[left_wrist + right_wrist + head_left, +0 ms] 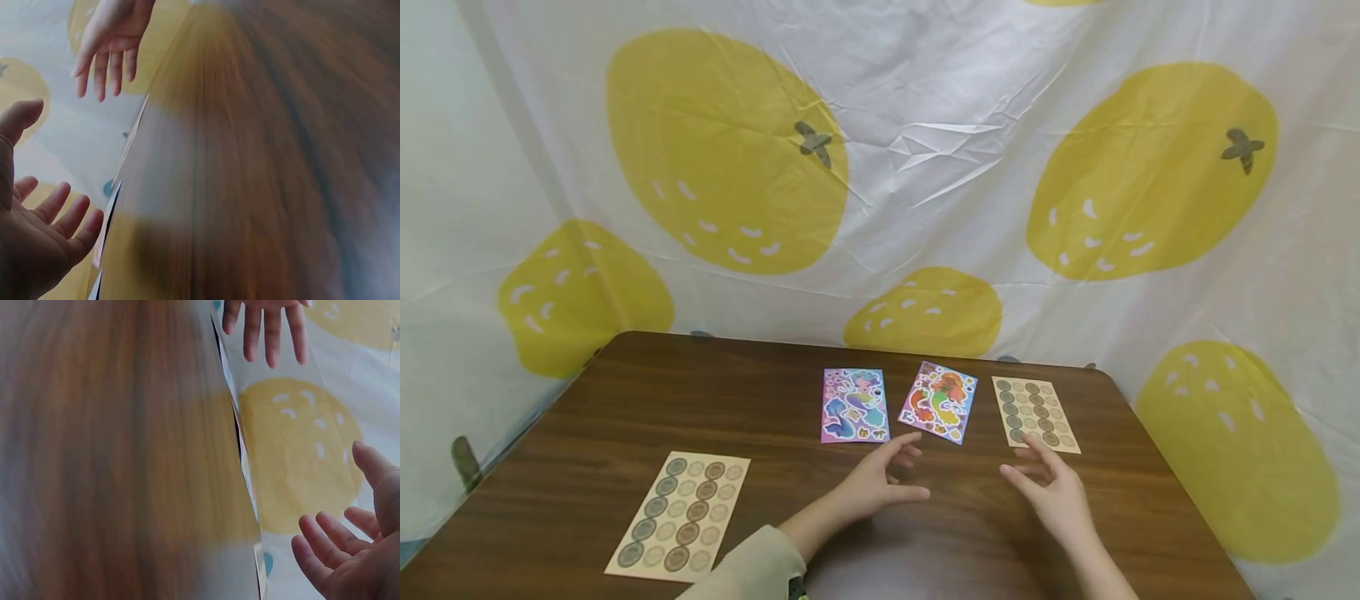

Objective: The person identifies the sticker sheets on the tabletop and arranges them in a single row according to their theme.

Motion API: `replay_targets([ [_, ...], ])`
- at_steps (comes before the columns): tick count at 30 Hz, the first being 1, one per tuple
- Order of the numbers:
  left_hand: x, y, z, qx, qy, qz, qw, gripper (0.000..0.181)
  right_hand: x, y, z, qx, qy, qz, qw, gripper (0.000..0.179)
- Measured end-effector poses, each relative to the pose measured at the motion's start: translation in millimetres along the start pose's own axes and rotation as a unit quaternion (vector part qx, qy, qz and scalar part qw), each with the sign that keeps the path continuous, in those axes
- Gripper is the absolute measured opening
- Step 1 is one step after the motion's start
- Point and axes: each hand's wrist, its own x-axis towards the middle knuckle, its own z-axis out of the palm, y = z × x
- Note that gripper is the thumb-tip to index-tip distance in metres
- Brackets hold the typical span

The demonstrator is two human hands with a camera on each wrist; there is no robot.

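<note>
My left hand point(880, 483) and right hand point(1052, 493) are held apart over the table, palms facing each other, with nothing in either. The left one is nearest two mermaid sticker sheets: one blue and purple point(854, 406), the other with an orange-haired mermaid point(938, 402). Just beyond the right fingertips is a beige sheet of round stickers point(1036, 417), its lower edge partly covered by them. In the left wrist view, the left hand point(47, 244) has spread, loosely bent fingers. The right wrist view shows the right hand point(353, 550) much the same.
A second beige sheet of round stickers point(679, 517) lies at the front left, beside the left sleeve point(752, 567). The dark wooden table point(760, 400) meets a white curtain with yellow fruit prints point(917, 192) behind and at both sides.
</note>
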Motion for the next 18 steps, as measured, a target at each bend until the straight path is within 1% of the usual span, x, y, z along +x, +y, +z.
replay_targets([
  [4,7.1,3.0,11.1,-0.009,-0.005,0.004,0.9999,0.073,6.7,6,-13,-0.014,0.012,0.003,0.9998,0.064],
  [7,13.4,5.7,16.8,-0.008,-0.008,0.002,0.9999,0.072,12.6,10,-22,-0.018,0.020,-0.004,0.9996,0.062],
  [11,25.4,9.6,23.1,-0.012,-0.010,0.004,0.9999,0.072,20.6,14,-34,-0.021,0.032,-0.002,0.9993,0.060],
  [15,37.9,14.4,26.8,-0.038,-0.003,0.008,0.9992,0.069,28.0,20,-44,-0.018,0.041,0.013,0.9989,0.059],
  [18,45.6,17.6,29.1,-0.063,0.004,-0.004,0.9980,0.067,31.5,26,-50,-0.023,0.050,0.018,0.9983,0.056],
])
